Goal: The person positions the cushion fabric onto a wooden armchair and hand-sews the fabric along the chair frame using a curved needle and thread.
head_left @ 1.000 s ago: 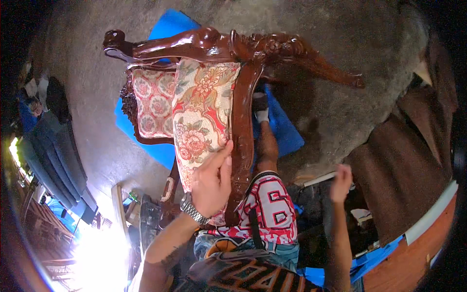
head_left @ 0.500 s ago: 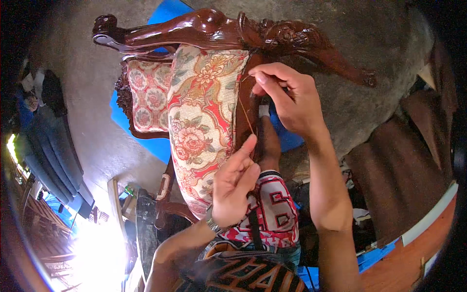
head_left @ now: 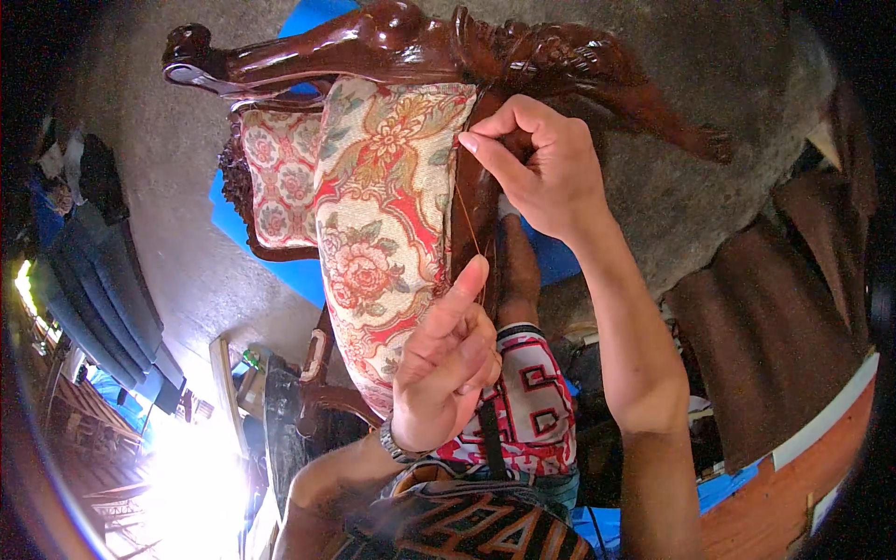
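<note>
An armchair of dark carved wood lies tipped over, its floral-covered seat (head_left: 359,271) facing up and left. My right hand (head_left: 546,168) is closed in a pinch at the upper part of the seat's right-hand edge; whatever sits between thumb and forefinger is too small to make out. From that edge a thin brownish thread (head_left: 469,219) runs down to my left hand (head_left: 443,364). The left forefinger points up with the thread at its tip, while the other fingers curl round. The thread's lower end is hidden by that hand.
A glossy carved chair leg (head_left: 345,51) crosses above the seat, and the floral backrest (head_left: 283,177) lies at the left. Blue sheeting (head_left: 551,252) shows under the chair. Brown cloth (head_left: 756,345) hangs at right. My legs are below, in patterned shorts (head_left: 532,392).
My right hand has drawn slightly left and up, its pinch now close against the seat edge. My left hand has shifted slightly left, with its forefinger straighter. The thread span looks shorter.
</note>
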Available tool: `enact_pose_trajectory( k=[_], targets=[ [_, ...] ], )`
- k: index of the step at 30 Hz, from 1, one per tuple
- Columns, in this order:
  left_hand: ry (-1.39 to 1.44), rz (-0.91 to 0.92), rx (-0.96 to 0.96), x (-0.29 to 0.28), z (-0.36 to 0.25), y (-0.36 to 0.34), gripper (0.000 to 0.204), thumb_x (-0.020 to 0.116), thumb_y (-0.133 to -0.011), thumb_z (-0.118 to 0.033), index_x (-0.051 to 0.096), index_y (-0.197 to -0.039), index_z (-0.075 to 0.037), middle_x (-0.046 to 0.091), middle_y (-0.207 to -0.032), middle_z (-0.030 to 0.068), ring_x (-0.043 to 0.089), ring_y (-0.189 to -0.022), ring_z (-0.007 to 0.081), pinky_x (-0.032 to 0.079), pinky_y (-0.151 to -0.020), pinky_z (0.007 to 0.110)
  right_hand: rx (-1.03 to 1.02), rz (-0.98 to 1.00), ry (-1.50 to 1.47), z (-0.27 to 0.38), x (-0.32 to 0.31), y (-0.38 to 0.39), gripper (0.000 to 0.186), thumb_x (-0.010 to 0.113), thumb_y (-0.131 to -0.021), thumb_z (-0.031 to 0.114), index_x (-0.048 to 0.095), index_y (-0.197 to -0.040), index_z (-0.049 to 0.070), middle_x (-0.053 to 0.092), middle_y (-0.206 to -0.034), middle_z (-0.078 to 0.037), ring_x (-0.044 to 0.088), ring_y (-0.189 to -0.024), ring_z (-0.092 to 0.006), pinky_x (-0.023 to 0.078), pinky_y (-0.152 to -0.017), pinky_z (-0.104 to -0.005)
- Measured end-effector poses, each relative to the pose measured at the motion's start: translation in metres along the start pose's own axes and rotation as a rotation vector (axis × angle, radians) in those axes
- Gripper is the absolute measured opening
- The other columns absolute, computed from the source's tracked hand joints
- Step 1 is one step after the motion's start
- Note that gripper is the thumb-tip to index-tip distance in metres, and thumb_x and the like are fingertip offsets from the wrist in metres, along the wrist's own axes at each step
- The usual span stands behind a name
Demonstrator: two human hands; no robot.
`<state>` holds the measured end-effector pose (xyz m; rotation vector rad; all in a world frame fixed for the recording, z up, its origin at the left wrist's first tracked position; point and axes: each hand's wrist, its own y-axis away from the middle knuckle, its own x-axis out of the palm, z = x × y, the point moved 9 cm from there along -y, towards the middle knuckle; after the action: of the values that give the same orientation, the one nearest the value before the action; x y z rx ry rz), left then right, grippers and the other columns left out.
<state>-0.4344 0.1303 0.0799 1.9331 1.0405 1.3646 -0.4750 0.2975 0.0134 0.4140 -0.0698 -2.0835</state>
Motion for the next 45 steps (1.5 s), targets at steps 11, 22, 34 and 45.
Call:
enact_pose_trajectory(
  k=[11,22,34,45],
  targets=[
    [-0.023,0.02,0.012,-0.001,0.001,0.001,0.062,0.051,-0.091,-0.012,0.025,-0.147,-0.01,0.035,-0.076,-0.0036,0.03,-0.054,0.0037,0.031,-0.053,0.018,0.066,-0.002,-0.061,-0.013,0.006,0.003,0.013,0.069,-0.08,0.014,0.061,-0.079,0.003,0.065,-0.068,-0.01,0.061,-0.053,-0.0178,0.044,-0.049,-0.0279],
    [-0.034,0.01,-0.004,-0.002,0.003,0.0,0.064,0.056,-0.091,-0.021,0.025,-0.147,-0.009,0.037,-0.077,-0.0025,0.031,-0.055,0.0045,0.031,-0.054,0.018,-0.011,0.015,-0.047,-0.003,0.003,-0.002,0.015,0.068,-0.079,0.015,0.06,-0.077,0.003,0.064,-0.069,-0.012,0.064,-0.059,-0.0239,0.046,-0.052,-0.0314],
    [-0.166,-0.037,-0.013,-0.013,0.009,0.0,0.06,0.053,-0.092,-0.013,0.028,-0.146,-0.007,0.042,-0.079,-0.002,0.035,-0.058,0.0043,0.032,-0.055,0.018,0.199,0.324,-0.085,-0.007,0.016,-0.019,0.017,0.07,-0.077,0.016,0.064,-0.078,0.0,0.062,-0.063,-0.006,0.058,-0.054,-0.0116,0.044,-0.048,-0.0284],
    [-0.778,-0.025,0.21,-0.044,0.028,-0.015,0.064,0.059,-0.088,-0.001,0.03,-0.145,-0.005,0.042,-0.083,-0.0031,0.032,-0.063,0.0015,0.03,-0.055,0.014,0.312,0.577,-0.113,-0.01,0.035,-0.016,0.018,0.071,-0.081,0.018,0.065,-0.08,0.002,0.053,-0.057,0.002,0.045,-0.045,-0.0049,0.031,-0.04,-0.0219]
  ],
)
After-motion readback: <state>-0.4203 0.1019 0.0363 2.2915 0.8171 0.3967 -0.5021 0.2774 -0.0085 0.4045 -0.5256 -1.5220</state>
